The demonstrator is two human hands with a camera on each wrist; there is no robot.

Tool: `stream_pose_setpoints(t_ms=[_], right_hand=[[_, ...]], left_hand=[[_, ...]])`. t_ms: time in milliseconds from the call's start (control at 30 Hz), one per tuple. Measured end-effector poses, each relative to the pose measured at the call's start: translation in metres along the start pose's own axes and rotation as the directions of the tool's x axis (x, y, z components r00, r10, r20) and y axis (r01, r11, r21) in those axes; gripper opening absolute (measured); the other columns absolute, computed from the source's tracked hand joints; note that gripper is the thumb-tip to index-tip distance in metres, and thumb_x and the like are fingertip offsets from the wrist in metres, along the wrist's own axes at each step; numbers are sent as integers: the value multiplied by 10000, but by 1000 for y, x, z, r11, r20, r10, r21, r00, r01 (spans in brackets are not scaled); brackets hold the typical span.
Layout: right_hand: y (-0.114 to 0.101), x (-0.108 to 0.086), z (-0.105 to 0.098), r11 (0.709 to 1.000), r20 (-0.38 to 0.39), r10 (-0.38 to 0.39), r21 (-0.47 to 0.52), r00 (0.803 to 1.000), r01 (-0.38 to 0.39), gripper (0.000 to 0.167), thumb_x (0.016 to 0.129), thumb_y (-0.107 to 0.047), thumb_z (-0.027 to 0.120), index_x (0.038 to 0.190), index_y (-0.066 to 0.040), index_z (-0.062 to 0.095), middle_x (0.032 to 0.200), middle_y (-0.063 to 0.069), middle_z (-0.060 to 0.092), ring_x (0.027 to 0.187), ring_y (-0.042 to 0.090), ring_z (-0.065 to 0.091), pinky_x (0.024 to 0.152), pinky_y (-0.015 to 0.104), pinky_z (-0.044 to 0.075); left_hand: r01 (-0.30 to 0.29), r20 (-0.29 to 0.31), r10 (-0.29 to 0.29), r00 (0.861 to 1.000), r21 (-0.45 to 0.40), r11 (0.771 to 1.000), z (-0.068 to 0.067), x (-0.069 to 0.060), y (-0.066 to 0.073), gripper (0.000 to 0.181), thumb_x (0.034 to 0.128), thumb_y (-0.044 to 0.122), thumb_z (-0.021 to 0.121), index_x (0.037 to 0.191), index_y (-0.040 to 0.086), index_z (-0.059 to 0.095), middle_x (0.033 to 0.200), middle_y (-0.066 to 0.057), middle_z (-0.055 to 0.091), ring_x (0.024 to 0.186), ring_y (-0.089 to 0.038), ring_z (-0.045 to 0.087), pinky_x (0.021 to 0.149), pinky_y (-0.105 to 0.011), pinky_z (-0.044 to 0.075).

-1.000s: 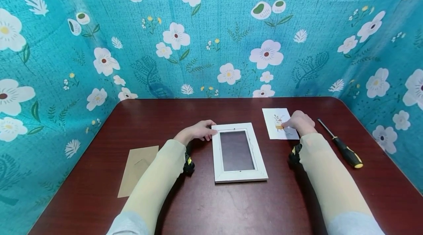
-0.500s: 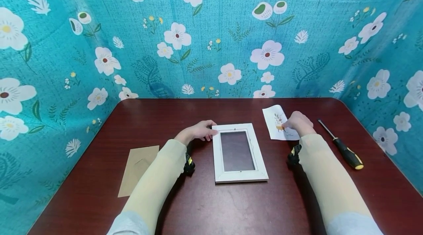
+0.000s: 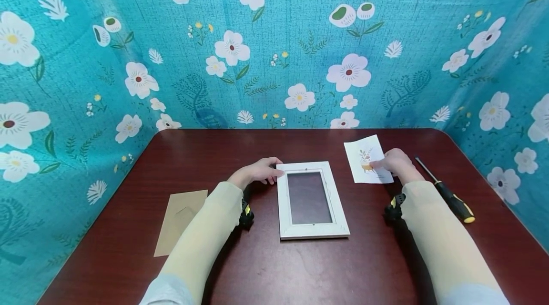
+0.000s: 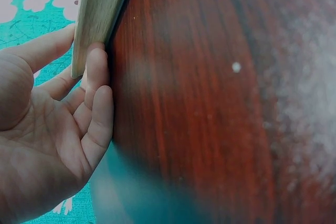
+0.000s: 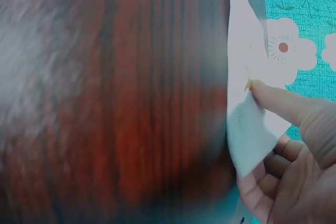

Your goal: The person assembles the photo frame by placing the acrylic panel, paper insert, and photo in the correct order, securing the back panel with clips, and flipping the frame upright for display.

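Near the table's middle lies a white picture frame [image 3: 285, 209], its opening showing a dark grey pane. My left hand [image 3: 257, 171] holds its far left corner, thumb on top; in the left wrist view, curled fingers [image 4: 97, 72] touch the pale wooden side of the frame [image 4: 100, 14]. Farther right, my right hand [image 3: 399, 164] pinches a white picture print [image 3: 359, 150] showing a plant in an orange pot. The right wrist view has the thumb on the printed face of the print [image 5: 244, 135], with the other fingers partly hidden behind it. The sheet is slightly bent.
A black and yellow screwdriver [image 3: 455, 204] lies right of the right hand, partly behind the forearm. A brown backing board [image 3: 182, 214] rests at the left, partly covered by the left forearm. Blue flowered cloth [image 3: 266, 57] hangs around the dark red table [image 3: 317, 271].
The right hand has shifted slightly right with the print, which was flat, then curled at its far edge, and is now tilted. The left hand and the picture frame stay put.
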State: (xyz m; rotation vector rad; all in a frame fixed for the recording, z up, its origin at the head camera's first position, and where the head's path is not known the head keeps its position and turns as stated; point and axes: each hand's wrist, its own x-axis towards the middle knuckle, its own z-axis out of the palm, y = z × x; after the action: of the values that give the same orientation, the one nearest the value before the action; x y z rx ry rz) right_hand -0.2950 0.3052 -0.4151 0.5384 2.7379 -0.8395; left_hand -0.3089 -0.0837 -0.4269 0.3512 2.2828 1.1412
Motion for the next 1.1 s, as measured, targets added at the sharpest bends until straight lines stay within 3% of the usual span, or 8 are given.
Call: stream_pose_setpoints(t_ms=[233, 433, 600, 700, 800, 900, 1100], right_hand=[[18, 8, -3, 981, 39, -79, 181, 996, 70, 488, 976, -243, 537, 1200, 189, 500, 1059, 285, 563, 851, 298, 605, 592, 298, 512], [26, 6, -7, 970, 46, -110, 222, 993, 97, 537, 1014, -220, 419, 1327, 215, 388, 1274, 366, 450, 1062, 395, 551, 673, 357, 544], [29, -2, -13, 940, 32, -139, 320, 990, 122, 571, 1029, -275, 416, 1350, 196, 392, 1282, 359, 479, 943, 281, 602, 664, 309, 543], [29, -7, -17, 912, 0, -169, 379, 986, 156, 580, 1029, -306, 431, 1342, 183, 422, 1173, 303, 581, 793, 151, 611, 644, 289, 534], [26, -13, -20, 881, -30, -201, 432, 979, 194, 581, 1029, -322, 440, 1333, 172, 441, 996, 165, 661, 692, 85, 594, 627, 287, 524], [22, -20, -24, 850, -52, -229, 476, 972, 225, 602, 1028, -350, 449, 1334, 168, 437, 892, 18, 657, 665, 63, 586, 610, 281, 512], [6, -37, -25, 795, -111, -276, 532, 955, 292, 570, 1008, -366, 507, 1276, 137, 495, 801, -86, 635, 652, 47, 603, 594, 250, 520]], left_hand=[[8, 4, -8, 1000, -2, 1000, 0, 0, 1, 334, 972, 227, 603, 1262, 80, 527, 850, -102, 602, 710, -192, 582, 653, -301, 477], [1, 7, -1, 1000, 3, 1000, 0, 0, -1, 352, 971, 239, 604, 1274, 78, 526, 864, -108, 607, 725, -200, 590, 666, -310, 486], [-7, 10, 7, 1000, 8, 1000, -1, 1, -1, 356, 970, 246, 605, 1275, 79, 526, 872, -111, 604, 736, -202, 588, 666, -310, 490], [-8, 12, 8, 1000, 9, 1000, -1, 1, -1, 355, 969, 249, 606, 1271, 80, 527, 878, -112, 604, 740, -206, 590, 668, -310, 491], [-4, 13, 4, 1000, 9, 1000, -1, 1, 0, 358, 969, 253, 608, 1271, 81, 525, 883, -111, 606, 744, -209, 593, 676, -312, 489], [1, 11, -1, 1000, 10, 1000, 0, -1, 1, 356, 970, 250, 608, 1271, 80, 523, 882, -111, 607, 746, -211, 594, 684, -315, 488], [3, 7, -3, 1000, 13, 1000, 0, -3, 3, 344, 973, 240, 602, 1267, 79, 525, 873, -109, 605, 738, -208, 590, 679, -314, 482]])
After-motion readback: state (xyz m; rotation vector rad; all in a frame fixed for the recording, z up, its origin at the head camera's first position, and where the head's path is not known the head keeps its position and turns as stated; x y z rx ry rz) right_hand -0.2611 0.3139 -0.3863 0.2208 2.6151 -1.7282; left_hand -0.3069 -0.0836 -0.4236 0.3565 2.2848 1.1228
